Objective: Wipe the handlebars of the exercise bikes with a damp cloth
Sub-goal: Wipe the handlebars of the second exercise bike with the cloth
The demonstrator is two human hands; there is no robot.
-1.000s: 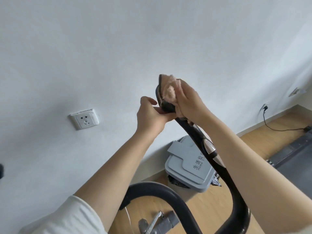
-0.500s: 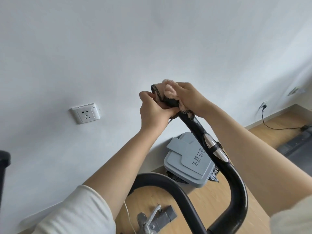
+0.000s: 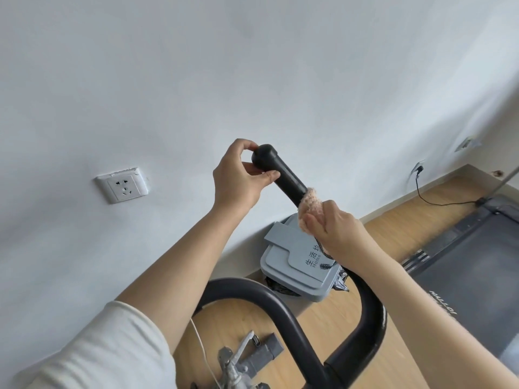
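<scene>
- A plain white wall [image 3: 252, 66] is seen across most of the view, evenly lit.
- A white socket [image 3: 121, 184] is set into it at the left.
- A black cable [image 3: 438, 204] is plugged in low at the right (the plug is small).
- A light wooden floor [image 3: 393, 228] is laid below.
- A grey lidded bin [image 3: 292, 265] is stood against the wall.
- A dark treadmill [image 3: 471, 265] is seen at the right.

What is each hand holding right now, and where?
Left hand pinches the handlebar at its capped end; right hand grips the pink cloth against it lower down.
</scene>
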